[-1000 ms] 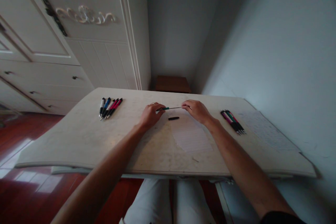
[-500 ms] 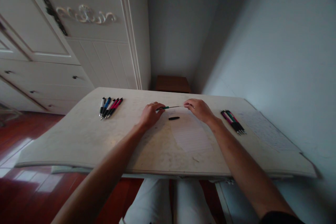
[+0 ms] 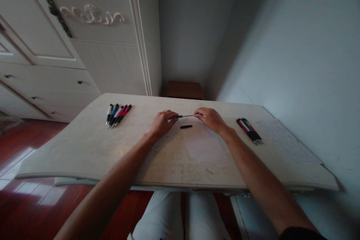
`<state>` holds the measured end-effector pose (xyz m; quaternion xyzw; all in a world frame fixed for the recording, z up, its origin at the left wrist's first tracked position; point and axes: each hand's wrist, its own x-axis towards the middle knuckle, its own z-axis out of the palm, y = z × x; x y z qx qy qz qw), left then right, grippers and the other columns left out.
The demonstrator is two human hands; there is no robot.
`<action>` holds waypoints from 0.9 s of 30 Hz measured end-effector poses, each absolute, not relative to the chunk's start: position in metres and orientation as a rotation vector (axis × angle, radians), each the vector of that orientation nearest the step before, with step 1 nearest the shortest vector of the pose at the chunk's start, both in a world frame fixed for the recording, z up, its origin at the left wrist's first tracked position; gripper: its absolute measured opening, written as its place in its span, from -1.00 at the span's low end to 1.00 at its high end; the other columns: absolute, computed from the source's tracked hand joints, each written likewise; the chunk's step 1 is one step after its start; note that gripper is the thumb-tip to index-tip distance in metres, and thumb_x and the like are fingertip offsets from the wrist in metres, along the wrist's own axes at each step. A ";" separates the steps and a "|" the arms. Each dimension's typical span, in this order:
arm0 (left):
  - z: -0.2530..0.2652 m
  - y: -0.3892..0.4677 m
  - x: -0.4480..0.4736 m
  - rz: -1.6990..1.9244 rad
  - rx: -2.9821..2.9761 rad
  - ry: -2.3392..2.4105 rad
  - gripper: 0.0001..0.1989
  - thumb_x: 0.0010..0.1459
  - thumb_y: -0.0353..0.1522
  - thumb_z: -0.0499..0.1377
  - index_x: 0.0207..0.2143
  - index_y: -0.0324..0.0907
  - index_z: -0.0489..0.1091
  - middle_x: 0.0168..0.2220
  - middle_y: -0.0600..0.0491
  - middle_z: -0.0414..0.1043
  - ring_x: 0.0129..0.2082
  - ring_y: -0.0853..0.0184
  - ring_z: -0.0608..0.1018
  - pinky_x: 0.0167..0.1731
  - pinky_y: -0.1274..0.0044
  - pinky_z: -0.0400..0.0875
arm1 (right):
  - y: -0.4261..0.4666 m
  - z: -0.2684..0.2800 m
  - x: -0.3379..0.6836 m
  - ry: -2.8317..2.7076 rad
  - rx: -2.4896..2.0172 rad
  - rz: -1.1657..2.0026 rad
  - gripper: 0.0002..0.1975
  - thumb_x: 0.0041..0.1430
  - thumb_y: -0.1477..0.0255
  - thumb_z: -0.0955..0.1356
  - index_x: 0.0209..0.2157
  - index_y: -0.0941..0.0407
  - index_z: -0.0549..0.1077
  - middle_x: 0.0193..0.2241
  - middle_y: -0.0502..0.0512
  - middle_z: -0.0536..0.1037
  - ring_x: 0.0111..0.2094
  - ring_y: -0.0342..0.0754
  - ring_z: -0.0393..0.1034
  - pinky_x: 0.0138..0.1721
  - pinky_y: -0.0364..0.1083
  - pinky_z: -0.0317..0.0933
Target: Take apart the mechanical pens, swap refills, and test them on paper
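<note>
My left hand (image 3: 163,123) is closed around a green pen barrel (image 3: 180,116) with a dark end, held just above the table. A thin dark pen refill (image 3: 189,115) runs from the barrel's open end across to my right hand (image 3: 209,118), whose fingertips pinch its far part. How deep the refill sits in the barrel is hidden. Below the gap between my hands lies a black pen grip piece (image 3: 186,126), at the top edge of a lined paper sheet (image 3: 206,145).
Several pens (image 3: 118,115) lie at the table's left, and several more (image 3: 250,131) at the right beside a written sheet (image 3: 287,140). The white table (image 3: 84,150) meets a wall on the right. A white cabinet (image 3: 112,63) stands behind on the left.
My right hand has moved slightly left, toward my left hand, so less of the refill shows between them. The black grip piece and the other pens have stayed put.
</note>
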<state>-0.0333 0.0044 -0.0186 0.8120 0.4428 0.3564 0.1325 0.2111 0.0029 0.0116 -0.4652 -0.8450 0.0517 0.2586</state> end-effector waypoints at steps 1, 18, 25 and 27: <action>-0.019 0.004 -0.033 1.030 2.359 1.279 -0.82 0.19 -0.37 0.18 -0.18 -0.13 0.54 -0.22 0.01 0.58 -0.22 0.26 0.57 -0.12 0.42 0.42 | 0.003 0.011 0.210 -2.297 -1.258 0.139 -0.85 0.25 0.47 0.32 -0.31 0.10 0.55 -0.29 0.14 0.62 -0.23 0.02 0.49 -0.16 -0.05 0.26; -0.018 0.003 -0.032 0.986 2.377 1.258 -0.82 0.19 -0.37 0.18 -0.18 -0.11 0.55 -0.21 0.03 0.59 -0.21 0.27 0.57 -0.10 0.43 0.42 | -0.001 0.008 0.200 -2.349 -1.245 0.111 -0.86 0.27 0.49 0.31 -0.29 0.10 0.53 -0.27 0.13 0.60 -0.22 0.00 0.47 -0.16 -0.07 0.27; -0.021 0.005 -0.033 1.002 2.364 1.264 -0.81 0.21 -0.34 0.17 -0.16 -0.12 0.54 -0.19 0.03 0.59 -0.21 0.26 0.58 -0.12 0.44 0.42 | -0.001 0.010 0.203 -2.242 -1.163 0.176 -0.84 0.30 0.37 0.30 -0.19 0.09 0.50 -0.23 0.15 0.58 -0.19 0.01 0.47 -0.10 -0.03 0.29; -0.021 0.006 -0.033 1.007 2.358 1.280 -0.80 0.22 -0.33 0.16 -0.15 -0.12 0.54 -0.19 0.03 0.59 -0.20 0.26 0.58 -0.12 0.45 0.42 | 0.000 0.011 0.205 -2.175 -1.130 0.163 -0.79 0.30 0.32 0.29 -0.14 0.10 0.48 -0.19 0.17 0.56 -0.17 0.02 0.47 -0.08 -0.01 0.30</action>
